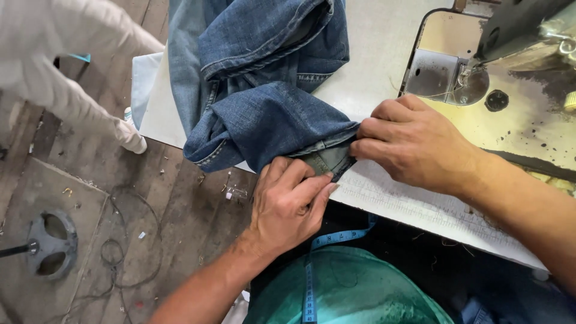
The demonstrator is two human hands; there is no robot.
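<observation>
Nearest the lens: green shirt (pixel 354 288), with a blue measuring tape (pixel 318 264) hanging down its front.

Left hand (pixel 288 204) just above that, at the table's near edge. Fingers curled onto the folded hem of the blue jeans (pixel 264 120), thumb and fingertips pinching the cuff where the paler inside of the denim shows. Grasping cloth, not released.

Right hand (pixel 414 144) just beside it, to the right. Palm down, fingers bent, fingertips pressed onto the same folded edge from the other side and pinning it to the white table (pixel 420 204). The two hands nearly touch at the fold.

Jeans lie heaped on the table's left part. The rolled leg end sits between the hands, hanging slightly over the near edge; the rest of the garment is bunched up toward the far side and out of frame at the top.

Ruler markings are printed along the table's near edge, under the right forearm.

Beyond the right hand: sewing machine (pixel 498 54), its metal needle plate and presser foot well apart from the cloth. The bed around it is yellowish and spotted with dark marks.

Left, below table level: worn wooden floor (pixel 120 198) with scattered scraps, a loop of dark cable (pixel 129 252), a round black metal base (pixel 51 243). Farther up left, a white bundle (pixel 66 72) of cloth.
</observation>
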